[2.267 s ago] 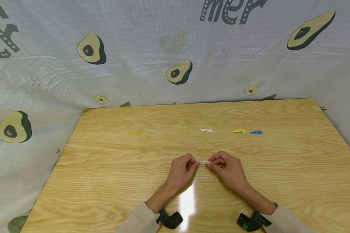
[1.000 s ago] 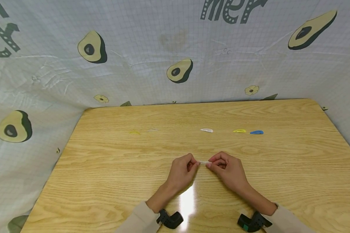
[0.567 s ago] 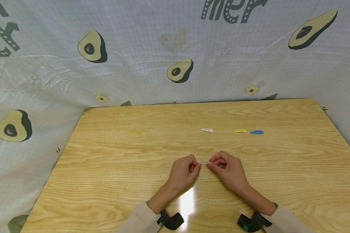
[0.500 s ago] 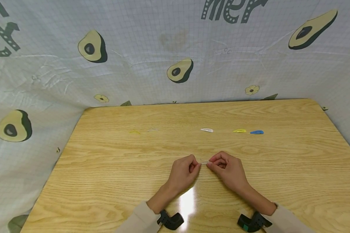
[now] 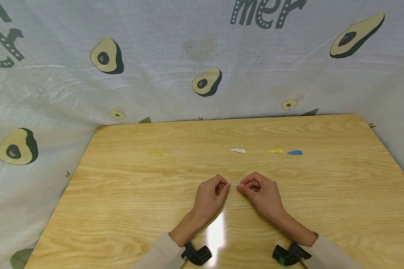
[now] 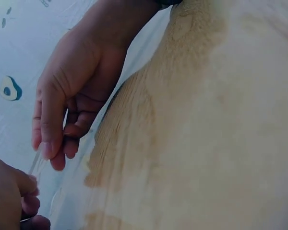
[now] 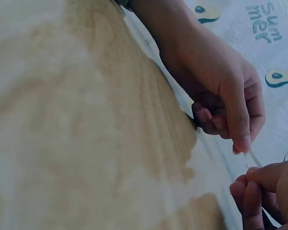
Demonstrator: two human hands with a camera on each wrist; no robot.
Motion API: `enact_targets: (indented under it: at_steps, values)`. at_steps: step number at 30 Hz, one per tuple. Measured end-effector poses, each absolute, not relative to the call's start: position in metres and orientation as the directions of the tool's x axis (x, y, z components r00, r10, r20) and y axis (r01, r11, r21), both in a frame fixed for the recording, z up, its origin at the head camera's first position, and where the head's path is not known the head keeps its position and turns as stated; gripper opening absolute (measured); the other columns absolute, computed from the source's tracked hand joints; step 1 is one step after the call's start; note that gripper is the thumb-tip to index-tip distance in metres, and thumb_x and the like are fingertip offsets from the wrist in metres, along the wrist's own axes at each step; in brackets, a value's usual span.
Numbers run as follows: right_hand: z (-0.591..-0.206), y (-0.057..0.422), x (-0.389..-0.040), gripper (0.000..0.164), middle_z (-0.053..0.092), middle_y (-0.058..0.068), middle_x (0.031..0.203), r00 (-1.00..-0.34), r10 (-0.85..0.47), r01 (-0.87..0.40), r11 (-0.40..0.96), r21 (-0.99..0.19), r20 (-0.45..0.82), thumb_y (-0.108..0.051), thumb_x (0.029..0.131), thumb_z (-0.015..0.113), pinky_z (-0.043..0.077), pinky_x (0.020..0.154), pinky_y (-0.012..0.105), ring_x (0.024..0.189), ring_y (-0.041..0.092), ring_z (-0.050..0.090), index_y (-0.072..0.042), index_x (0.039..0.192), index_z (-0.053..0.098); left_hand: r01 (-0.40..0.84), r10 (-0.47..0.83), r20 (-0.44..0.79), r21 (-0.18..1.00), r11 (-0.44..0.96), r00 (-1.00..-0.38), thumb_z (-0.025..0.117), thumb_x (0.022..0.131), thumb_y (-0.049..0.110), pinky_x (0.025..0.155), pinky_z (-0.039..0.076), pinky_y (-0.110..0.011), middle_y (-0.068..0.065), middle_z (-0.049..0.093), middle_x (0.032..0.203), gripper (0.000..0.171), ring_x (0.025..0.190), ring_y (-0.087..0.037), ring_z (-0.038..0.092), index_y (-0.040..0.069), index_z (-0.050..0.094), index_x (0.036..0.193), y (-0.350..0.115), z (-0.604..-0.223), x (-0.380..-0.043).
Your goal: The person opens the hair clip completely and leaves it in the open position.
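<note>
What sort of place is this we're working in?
Probably a makeshift indoor recording booth, judging by the avocado-print sheet around the wood-grain table and the black device worn at each wrist.

The head view faces forward and down; both wrist views, nearer, share the left hand (image 5: 208,194) and right hand (image 5: 264,195).

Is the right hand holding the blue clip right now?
No, the right hand is pinching a thin pale band, while the blue clip lies apart on the wooden table.
</note>
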State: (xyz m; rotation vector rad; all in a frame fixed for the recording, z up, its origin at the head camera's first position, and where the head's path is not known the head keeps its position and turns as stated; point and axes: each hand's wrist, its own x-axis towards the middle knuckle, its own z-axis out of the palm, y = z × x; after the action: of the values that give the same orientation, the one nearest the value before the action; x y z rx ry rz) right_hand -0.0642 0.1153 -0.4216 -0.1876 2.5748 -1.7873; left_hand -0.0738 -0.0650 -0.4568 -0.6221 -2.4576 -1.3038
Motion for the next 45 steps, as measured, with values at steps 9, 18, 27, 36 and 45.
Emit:
enact_targets:
  at_steps: [9, 18, 27, 36, 45]
  values:
    - [-0.436, 0.109, -0.087, 0.011, 0.069, 0.000, 0.074, -0.984, -0.093, -0.172, 0.331, -0.928, 0.149, -0.016, 0.085, 0.074, 0.051, 0.061, 0.022, 0.067, 0.017, 0.066, -0.009, 0.089, 0.067, 0.482, 0.155, 0.480, 0.696, 0.532, -0.864, 0.069, 0.088, 0.007, 0.050, 0.038, -0.019, 0.003, 0.052, 0.067, 0.004, 0.057, -0.007, 0.044, 0.006, 0.066, 0.086, -0.071, -0.446, -0.086]
    - [-0.437, 0.093, -0.111, 0.013, 0.069, 0.000, 0.074, -0.974, -0.101, -0.225, 0.326, -0.918, 0.203, -0.018, 0.084, 0.075, 0.051, 0.062, 0.022, 0.068, 0.014, 0.066, -0.009, 0.087, 0.066, 0.475, 0.096, 0.529, 0.649, 0.595, -0.843, 0.071, 0.085, 0.003, 0.052, 0.039, -0.020, 0.000, 0.056, 0.068, 0.005, 0.059, -0.010, 0.048, 0.005, 0.067, 0.082, -0.081, -0.441, -0.101]
    - [-0.435, 0.076, -0.129, 0.012, 0.068, -0.001, 0.077, -0.968, -0.113, -0.249, 0.328, -0.911, 0.223, -0.020, 0.087, 0.072, 0.051, 0.063, 0.025, 0.070, 0.014, 0.064, -0.011, 0.092, 0.067, 0.435, 0.002, 0.550, 0.659, 0.614, -0.835, 0.072, 0.085, 0.005, 0.048, 0.039, -0.023, 0.000, 0.052, 0.061, 0.006, 0.053, -0.009, 0.045, 0.004, 0.068, 0.081, -0.092, -0.440, -0.118]
    - [-0.438, 0.054, -0.147, 0.010, 0.071, 0.005, 0.081, -0.968, -0.093, -0.252, 0.327, -0.911, 0.235, -0.017, 0.089, 0.069, 0.051, 0.066, 0.030, 0.076, 0.015, 0.068, -0.008, 0.094, 0.069, 0.347, -0.106, 0.518, 0.697, 0.628, -0.849, 0.073, 0.085, 0.006, 0.045, 0.034, -0.022, 0.000, 0.049, 0.055, 0.006, 0.048, -0.009, 0.041, 0.002, 0.070, 0.081, -0.104, -0.445, -0.137]
    - [-0.448, 0.037, -0.165, 0.008, 0.069, 0.002, 0.079, -0.970, -0.043, -0.239, 0.372, -0.897, 0.240, -0.015, 0.088, 0.071, 0.052, 0.070, 0.034, 0.074, 0.013, 0.066, -0.008, 0.091, 0.069, 0.253, -0.171, 0.484, 0.689, 0.679, -0.858, 0.074, 0.085, 0.008, 0.046, 0.036, -0.025, 0.000, 0.050, 0.055, 0.007, 0.048, -0.010, 0.042, 0.002, 0.072, 0.082, -0.113, -0.450, -0.149]
